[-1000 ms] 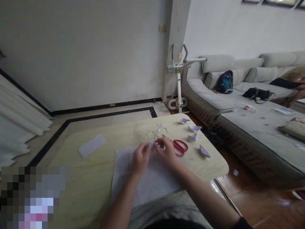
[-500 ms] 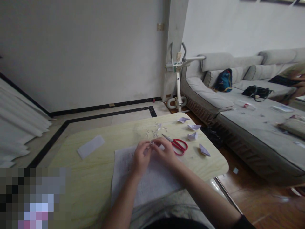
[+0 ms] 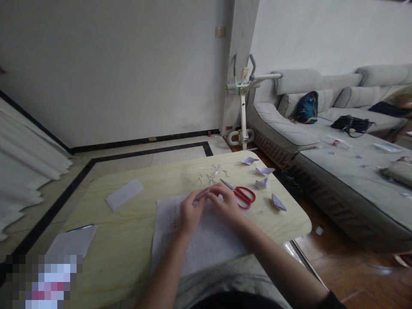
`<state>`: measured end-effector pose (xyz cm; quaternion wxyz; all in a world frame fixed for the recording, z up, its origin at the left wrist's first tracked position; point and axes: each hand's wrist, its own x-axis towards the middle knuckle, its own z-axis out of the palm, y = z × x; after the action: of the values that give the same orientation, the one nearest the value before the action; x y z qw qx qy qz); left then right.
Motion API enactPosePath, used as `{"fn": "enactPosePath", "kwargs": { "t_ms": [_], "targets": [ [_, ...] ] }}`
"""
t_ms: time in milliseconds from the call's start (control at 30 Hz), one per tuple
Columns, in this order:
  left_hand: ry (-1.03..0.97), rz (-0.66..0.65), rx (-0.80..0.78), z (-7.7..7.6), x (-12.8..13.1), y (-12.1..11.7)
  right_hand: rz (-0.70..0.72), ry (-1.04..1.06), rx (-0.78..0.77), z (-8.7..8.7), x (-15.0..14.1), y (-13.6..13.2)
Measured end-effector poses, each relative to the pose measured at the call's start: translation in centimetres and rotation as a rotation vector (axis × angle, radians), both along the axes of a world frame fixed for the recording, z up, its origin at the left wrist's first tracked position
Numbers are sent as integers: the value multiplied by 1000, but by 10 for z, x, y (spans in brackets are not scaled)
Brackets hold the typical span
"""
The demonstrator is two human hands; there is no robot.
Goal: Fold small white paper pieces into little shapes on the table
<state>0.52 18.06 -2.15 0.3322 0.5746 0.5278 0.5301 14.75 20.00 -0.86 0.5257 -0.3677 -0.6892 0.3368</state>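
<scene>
White paper (image 3: pixel 202 194) sits between pinched fingertips (image 3: pixel 215 188) of your left hand (image 3: pixel 190 210) and right hand (image 3: pixel 226 201), apparently mid-fold; the next crease likely needs firm pressure.

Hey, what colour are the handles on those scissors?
The handles are red, best seen in the head view.

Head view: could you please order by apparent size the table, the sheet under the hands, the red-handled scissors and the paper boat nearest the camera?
1. Table
2. Sheet, partly hidden
3. Scissors
4. Nearest paper boat
</scene>
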Motion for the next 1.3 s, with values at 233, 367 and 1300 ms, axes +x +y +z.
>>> {"fn": "enactPosePath", "kwargs": {
  "t_ms": [233,367,1300],
  "targets": [
    [16,34,31,-3,0,1,6,34,-23,-1,0,1],
    [40,46,26,-8,0,1,14,45,-28,0,0,1],
    [288,-60,376,6,5,-7,129,316,-436,-6,1,10]
  ]
}}
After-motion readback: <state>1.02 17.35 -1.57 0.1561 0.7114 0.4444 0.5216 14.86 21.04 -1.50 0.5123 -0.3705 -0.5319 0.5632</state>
